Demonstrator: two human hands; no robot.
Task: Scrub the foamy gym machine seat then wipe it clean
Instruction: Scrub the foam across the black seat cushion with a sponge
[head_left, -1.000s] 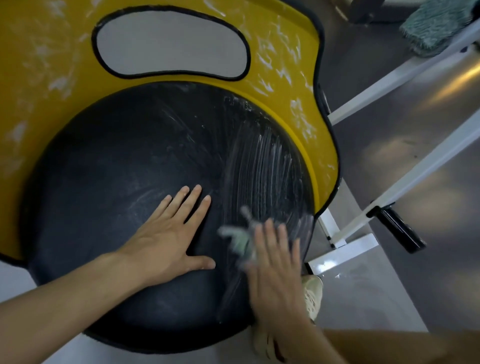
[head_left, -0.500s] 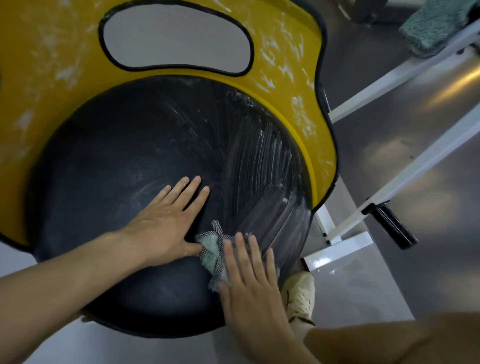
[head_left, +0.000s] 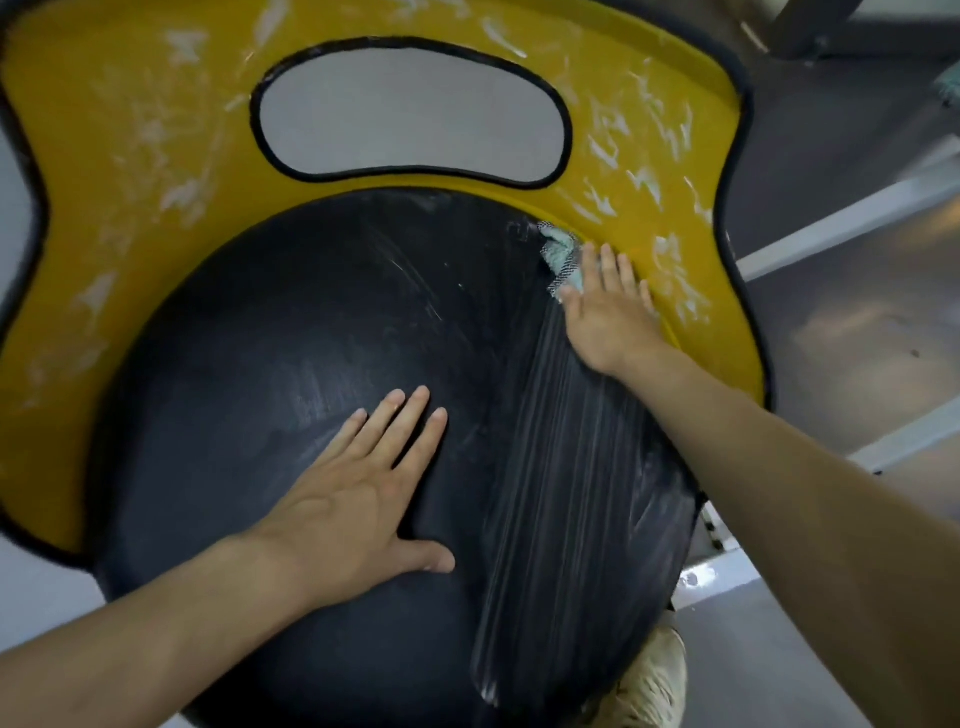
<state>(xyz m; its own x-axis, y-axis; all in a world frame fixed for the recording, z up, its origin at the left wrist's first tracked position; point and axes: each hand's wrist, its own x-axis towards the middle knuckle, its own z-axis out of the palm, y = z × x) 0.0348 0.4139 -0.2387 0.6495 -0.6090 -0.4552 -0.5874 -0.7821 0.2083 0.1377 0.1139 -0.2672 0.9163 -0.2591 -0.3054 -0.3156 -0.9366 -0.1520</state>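
Seat (head_left: 311, 322), black domed pad, fills centre and lower frame, set in a yellow surround (head_left: 104, 156) with a grey oval cutout (head_left: 410, 114) at top. Left hand (head_left: 358, 499) lies flat on the lower-middle of the pad, fingers straight and spread, holding nothing, likely bracing while the other arm reaches. Right hand (head_left: 608, 312), right of centre and higher, presses straight fingers on a teal mesh-edged scrub cloth (head_left: 558, 249) at the seam where black meets yellow, flat probably to spread pressure, no pinch. Right side of the pad is glossy, with pale foam streaks running from that hand to the lower edge; left side duller, faint smears. White foam flecks on the yellow, so scrubbing looks unfinished, wipe not yet done
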